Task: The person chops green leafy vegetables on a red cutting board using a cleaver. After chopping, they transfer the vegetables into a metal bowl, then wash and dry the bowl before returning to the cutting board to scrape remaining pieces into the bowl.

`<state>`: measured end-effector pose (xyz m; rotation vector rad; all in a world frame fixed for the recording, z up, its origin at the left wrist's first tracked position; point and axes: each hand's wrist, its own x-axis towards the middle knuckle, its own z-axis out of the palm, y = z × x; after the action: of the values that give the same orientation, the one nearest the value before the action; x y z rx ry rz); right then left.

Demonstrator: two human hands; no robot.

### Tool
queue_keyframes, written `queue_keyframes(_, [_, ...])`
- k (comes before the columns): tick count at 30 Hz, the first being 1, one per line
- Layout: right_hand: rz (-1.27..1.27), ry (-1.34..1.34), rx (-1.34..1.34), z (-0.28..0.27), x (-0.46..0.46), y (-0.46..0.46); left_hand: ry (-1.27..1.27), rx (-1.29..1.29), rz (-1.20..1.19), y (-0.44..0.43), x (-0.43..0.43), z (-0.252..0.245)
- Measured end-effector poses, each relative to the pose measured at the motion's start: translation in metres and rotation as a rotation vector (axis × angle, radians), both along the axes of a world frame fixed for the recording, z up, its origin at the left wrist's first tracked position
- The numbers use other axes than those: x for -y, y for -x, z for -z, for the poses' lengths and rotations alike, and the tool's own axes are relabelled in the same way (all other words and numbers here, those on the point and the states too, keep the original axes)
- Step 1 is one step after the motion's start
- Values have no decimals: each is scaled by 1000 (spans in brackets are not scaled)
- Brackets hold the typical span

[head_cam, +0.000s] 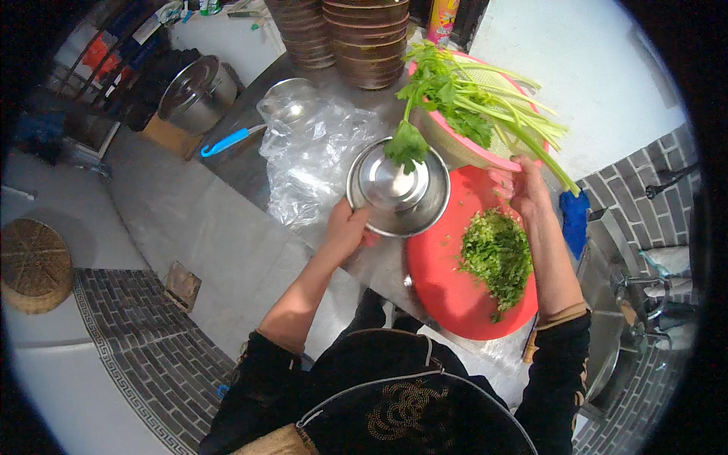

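My left hand (pixel 344 228) grips the near rim of a round stainless steel bowl (pixel 392 219). The inside of the bowl looks bare. With my right hand (pixel 522 185) I hold the near rim of a pink-edged plastic colander (pixel 483 156). Long leafy celery stalks (pixel 483 105) lie across it and hang over its edge. One celery leaf (pixel 407 147) droops over the bowl. Below both hands is a round red cutting board (pixel 438 284) bearing a heap of chopped greens (pixel 497 259). My right forearm passes over the board's right side and hides part of it.
A crumpled clear plastic bag (pixel 313 165) lies left of the bowl, near a blue-handled utensil (pixel 227 141). Stacked brown bowls (pixel 367 45) stand at the back beside a spray can (pixel 442 23). A metal sink (pixel 597 284) is at the right. A lidded pot (pixel 199 94) stands far left.
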<state>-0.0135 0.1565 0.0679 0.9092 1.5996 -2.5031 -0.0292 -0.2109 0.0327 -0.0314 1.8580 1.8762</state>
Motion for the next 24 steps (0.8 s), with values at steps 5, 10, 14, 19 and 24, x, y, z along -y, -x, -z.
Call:
queue_keyframes(5, [-4,-24,72,46,53,39,64,-15,113,-26,48,-12])
queue_keyframes(10, [102,60,134,88,100,57,3,37,214,-42,59,-11])
queue_keyframes(14, [73,180,100,87,101,40,-38,71,255,-48,46,-8])
queue_keyframes(19, [45,-12,-47,60,91,-34,-109,68,357,-47,14,-17])
queue_keyframes(24, [311,-350,-199,29,74,-166,-90,53,546,-63,-38,-38])
